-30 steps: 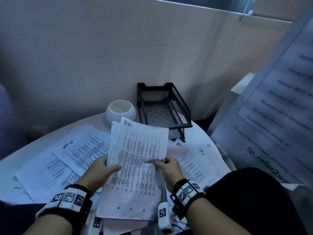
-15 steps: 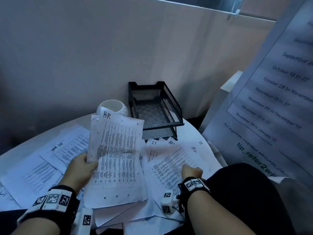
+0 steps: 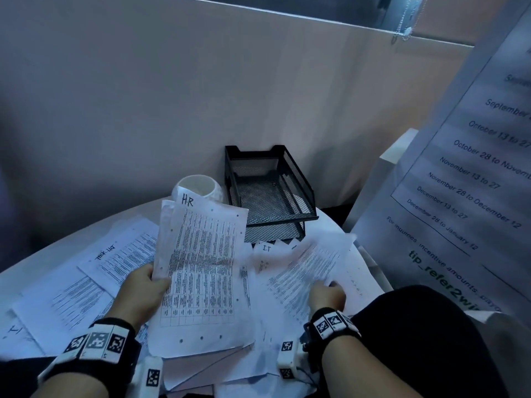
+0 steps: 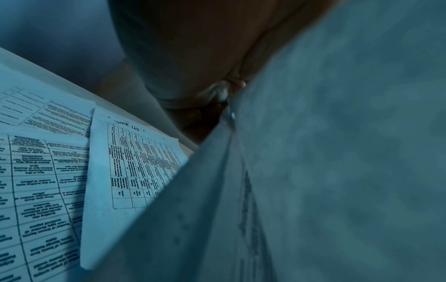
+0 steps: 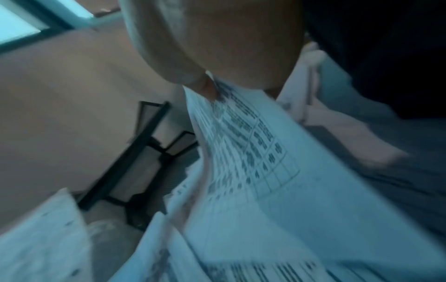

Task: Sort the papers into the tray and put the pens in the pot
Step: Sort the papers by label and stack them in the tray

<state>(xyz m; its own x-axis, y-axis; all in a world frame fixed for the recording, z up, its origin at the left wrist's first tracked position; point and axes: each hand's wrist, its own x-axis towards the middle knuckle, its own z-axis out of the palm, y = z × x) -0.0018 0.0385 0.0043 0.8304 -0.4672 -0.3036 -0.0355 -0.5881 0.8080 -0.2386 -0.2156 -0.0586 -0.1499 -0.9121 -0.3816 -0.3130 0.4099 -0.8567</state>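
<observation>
My left hand (image 3: 143,285) pinches a small stack of printed sheets headed "HR" (image 3: 201,271) by its left edge and holds it tilted above the table; the left wrist view shows the stack (image 4: 313,171) from below. My right hand (image 3: 326,291) pinches the near edge of another printed sheet (image 3: 304,265) on the right pile, and that sheet (image 5: 253,152) is lifting and blurred. A black mesh two-tier tray (image 3: 270,193) stands at the back against the wall, its top tier bare. A white round pot (image 3: 198,188) sits just left of it. No pens show.
Loose printed sheets cover the round white table (image 3: 71,251), one headed "Task List" (image 3: 120,257), another marked "IT" (image 3: 267,249). A large printed notice (image 3: 465,182) leans at the right. A pale wall (image 3: 172,110) closes the back. My dark-clothed leg (image 3: 416,326) is bottom right.
My right hand let go of the HR stack, dropped to the right pile and now lifts a sheet there. My left hand has carried the HR stack leftward.
</observation>
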